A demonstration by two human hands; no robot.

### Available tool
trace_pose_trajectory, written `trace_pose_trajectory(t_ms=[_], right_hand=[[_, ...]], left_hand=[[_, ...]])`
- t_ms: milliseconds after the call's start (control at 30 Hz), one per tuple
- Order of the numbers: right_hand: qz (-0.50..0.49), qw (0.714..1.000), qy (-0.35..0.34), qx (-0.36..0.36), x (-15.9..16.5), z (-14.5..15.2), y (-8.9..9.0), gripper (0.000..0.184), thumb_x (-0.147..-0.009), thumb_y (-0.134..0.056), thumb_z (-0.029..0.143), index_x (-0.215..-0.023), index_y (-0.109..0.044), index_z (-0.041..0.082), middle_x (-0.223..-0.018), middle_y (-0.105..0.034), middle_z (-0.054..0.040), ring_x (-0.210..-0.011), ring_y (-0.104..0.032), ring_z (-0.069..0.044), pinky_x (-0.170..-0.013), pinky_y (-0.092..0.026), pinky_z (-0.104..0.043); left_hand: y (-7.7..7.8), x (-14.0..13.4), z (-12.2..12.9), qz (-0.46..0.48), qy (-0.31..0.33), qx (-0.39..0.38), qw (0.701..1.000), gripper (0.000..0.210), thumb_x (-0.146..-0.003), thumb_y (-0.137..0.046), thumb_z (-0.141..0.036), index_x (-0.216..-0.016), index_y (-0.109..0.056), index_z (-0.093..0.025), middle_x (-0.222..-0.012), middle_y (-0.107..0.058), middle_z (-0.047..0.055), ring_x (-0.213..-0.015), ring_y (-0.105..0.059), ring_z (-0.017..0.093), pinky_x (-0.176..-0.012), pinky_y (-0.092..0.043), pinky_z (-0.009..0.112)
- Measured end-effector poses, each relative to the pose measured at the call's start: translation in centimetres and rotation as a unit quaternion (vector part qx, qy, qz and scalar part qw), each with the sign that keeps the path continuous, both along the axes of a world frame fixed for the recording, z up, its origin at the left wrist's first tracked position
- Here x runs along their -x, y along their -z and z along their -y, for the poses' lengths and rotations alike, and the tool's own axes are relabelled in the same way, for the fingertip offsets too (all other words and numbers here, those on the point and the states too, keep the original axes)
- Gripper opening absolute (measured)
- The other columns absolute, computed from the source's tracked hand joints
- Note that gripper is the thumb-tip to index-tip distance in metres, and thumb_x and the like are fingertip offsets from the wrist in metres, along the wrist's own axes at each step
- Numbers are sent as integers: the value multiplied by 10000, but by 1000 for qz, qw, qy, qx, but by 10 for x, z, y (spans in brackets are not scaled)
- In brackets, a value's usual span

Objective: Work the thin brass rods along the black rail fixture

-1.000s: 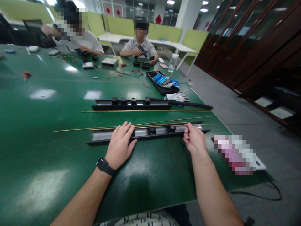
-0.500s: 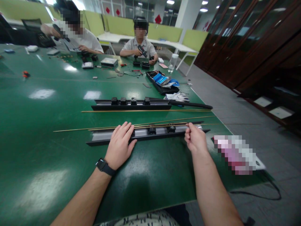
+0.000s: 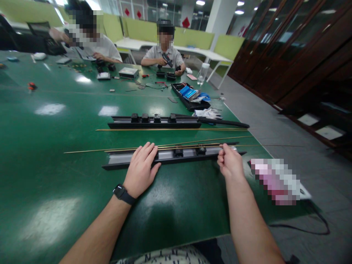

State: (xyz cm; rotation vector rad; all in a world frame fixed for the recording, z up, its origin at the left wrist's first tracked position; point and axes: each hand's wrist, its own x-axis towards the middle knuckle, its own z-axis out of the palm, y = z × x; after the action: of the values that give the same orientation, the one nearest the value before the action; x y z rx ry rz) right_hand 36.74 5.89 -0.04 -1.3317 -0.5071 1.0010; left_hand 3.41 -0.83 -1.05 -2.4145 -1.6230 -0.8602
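A long black channel rail [image 3: 118, 160] with a silvery inside lies across the table in front of me. Black blocks [image 3: 201, 149] sit in its groove, and thin brass-coloured rods [image 3: 85, 151] run along its far side. My left hand [image 3: 140, 168] rests palm down over the rail, fingers stretched out across the rods, hiding part of the groove. Near the rail's right end, my right hand [image 3: 230, 161] is closed in a pinch on a thin rod. Beyond lies a second black rail [image 3: 154, 125] with several black blocks in it, and another brass rod [image 3: 123, 129] before it.
Behind the far rail are a black tube [image 3: 225, 122], white gloves [image 3: 209, 113] and a black tray [image 3: 189, 105] holding blue items. A clear bottle [image 3: 202, 73] stands further back. Two people sit across the green table [image 3: 68, 176], holding tools. A white power strip [image 3: 305, 192] lies at right.
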Motion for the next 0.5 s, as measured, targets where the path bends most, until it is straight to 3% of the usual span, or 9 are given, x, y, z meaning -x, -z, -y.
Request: trace_pose_trajectory(t_ms=[500], right_hand=[[4, 1000, 15, 2, -3, -1, -5, 199, -861, -725, 354, -848, -622, 184, -526, -537, 73, -305, -382, -47, -256, -223, -133]], left_hand=[[-1, 0, 0, 3, 2, 6, 1000, 543, -962, -529, -299, -1481, -453, -160, -1518, -508, 145, -1464, -402, 298, -1219, -314, 529]])
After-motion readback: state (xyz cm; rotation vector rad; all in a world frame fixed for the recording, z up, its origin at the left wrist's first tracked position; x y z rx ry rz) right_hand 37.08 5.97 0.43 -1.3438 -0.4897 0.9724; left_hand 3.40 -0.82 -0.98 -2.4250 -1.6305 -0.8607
